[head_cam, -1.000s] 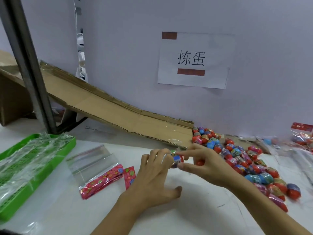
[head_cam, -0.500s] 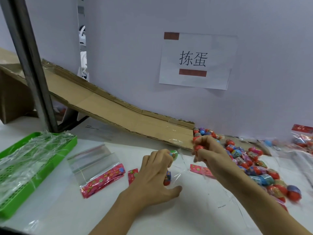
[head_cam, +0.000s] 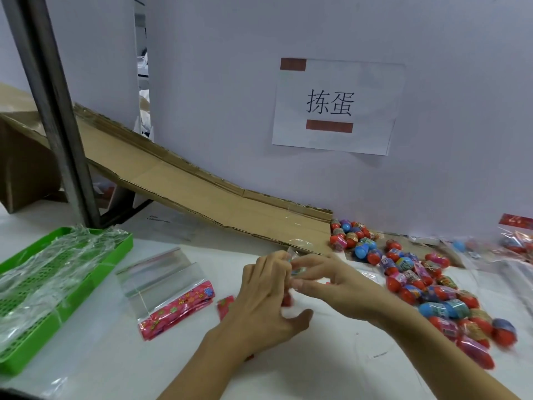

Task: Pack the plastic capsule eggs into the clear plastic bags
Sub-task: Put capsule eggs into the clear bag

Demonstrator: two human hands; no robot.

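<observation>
1. Left hand (head_cam: 265, 298) grips a bag (head_cam: 291, 255), mouth facing the right hand.
2. Right hand (head_cam: 331, 280) pinches something at that mouth; an egg, likely, though blurred.
3. Loose eggs (head_cam: 418, 281) lie just right of the right hand, the nearer one.

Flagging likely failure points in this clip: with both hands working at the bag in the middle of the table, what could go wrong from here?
1. The left hand and right hand crowd one clear bag; motion blur hides each grip, so an egg could slip out.
2. The loose eggs lie beside the right forearm; a sweep may roll some away.
3. The stack of empty bags lies loose near the left hand and could get knocked.
</observation>
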